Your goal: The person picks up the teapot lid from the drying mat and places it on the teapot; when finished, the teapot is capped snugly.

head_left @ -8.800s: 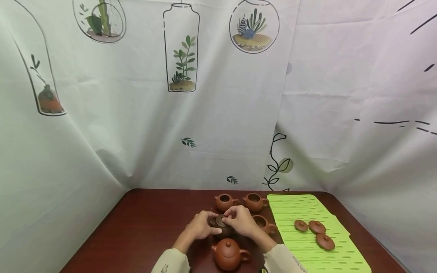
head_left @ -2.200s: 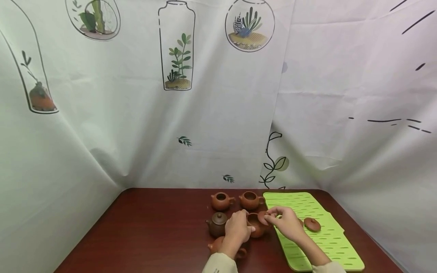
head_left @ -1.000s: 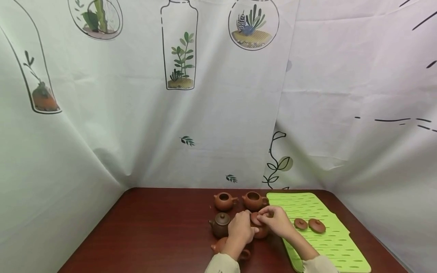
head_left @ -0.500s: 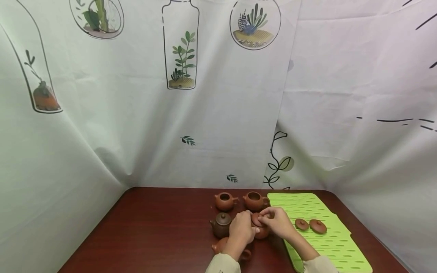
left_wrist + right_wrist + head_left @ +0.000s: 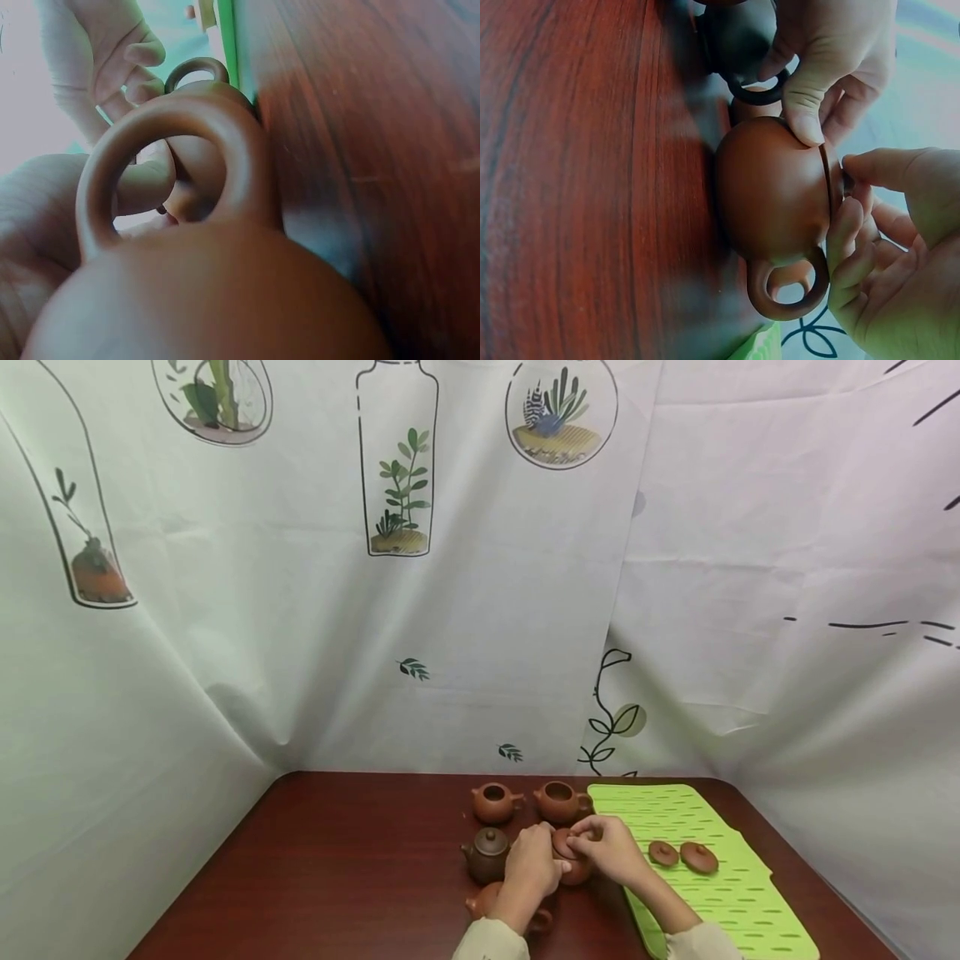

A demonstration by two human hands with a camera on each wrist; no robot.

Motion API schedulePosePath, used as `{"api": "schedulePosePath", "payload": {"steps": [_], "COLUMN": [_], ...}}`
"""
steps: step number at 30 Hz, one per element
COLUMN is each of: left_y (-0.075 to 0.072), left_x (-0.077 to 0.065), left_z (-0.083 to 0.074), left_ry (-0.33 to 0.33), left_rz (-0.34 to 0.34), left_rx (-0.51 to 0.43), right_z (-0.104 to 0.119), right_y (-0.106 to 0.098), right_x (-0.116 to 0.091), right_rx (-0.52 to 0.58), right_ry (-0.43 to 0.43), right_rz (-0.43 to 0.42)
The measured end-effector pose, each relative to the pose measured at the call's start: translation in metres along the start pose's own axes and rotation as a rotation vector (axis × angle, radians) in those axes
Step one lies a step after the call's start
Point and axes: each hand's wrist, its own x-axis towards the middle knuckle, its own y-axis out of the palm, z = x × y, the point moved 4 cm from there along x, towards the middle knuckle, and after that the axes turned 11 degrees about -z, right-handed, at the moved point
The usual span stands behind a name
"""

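My left hand [image 5: 532, 864] holds a reddish-brown clay teapot [image 5: 769, 187] by its body, thumb at the rim. With my right hand [image 5: 613, 850] I pinch the knob of its round lid [image 5: 835, 180], which lies over the opening with a thin dark seam at the rim. Left of my left hand stands a dark brown teapot [image 5: 489, 853] with its lid on. An orange-brown teapot [image 5: 483, 900], its handle large in the left wrist view, is nearer to me, partly hidden by my left forearm.
Two lidless clay teapots, one on the left [image 5: 492, 804] and one on the right [image 5: 558, 803], stand behind. To the right, a lime-green mat [image 5: 720, 902] carries a small lid [image 5: 663, 853] and a larger lid [image 5: 698, 857]. A printed cloth [image 5: 480, 635] hangs behind the dark red table [image 5: 322, 860].
Both hands left the dark teapot for the one on its right. One lid came off the green mat in my right hand and was lowered over that teapot's opening. The last half second shows little movement.
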Motion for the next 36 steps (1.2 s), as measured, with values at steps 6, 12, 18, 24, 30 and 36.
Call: {"api": "schedulePosePath", "payload": {"steps": [6, 12, 18, 24, 30, 36], "left_y": [0.0005, 0.0007, 0.0008, -0.0018, -0.0017, -0.0022], "left_x": [-0.0012, -0.0005, -0.0007, -0.0010, -0.0007, -0.0010], "left_z": [-0.0006, -0.0012, -0.0006, 0.0000, -0.0008, -0.0018], "left_ry": [0.016, 0.025, 0.031, 0.038, 0.056, 0.049], "left_rz": [-0.007, -0.008, -0.013, -0.014, -0.029, -0.016], "left_rx": [0.010, 0.002, -0.008, 0.008, 0.012, 0.027], "right_z": [-0.0032, -0.0025, -0.0027, -0.0011, -0.0005, -0.0034], "right_y": [0.0015, 0.0004, 0.0012, 0.0033, 0.0024, 0.0027], "right_x": [0.0009, 0.0011, 0.0007, 0.0001, -0.0011, -0.0019], "right_rx": [0.007, 0.017, 0.021, 0.037, 0.043, 0.040], "right_ry": [0.011, 0.031, 0.036, 0.010, 0.015, 0.038], "right_rz": [0.003, 0.005, 0.009, 0.004, 0.004, -0.003]}}
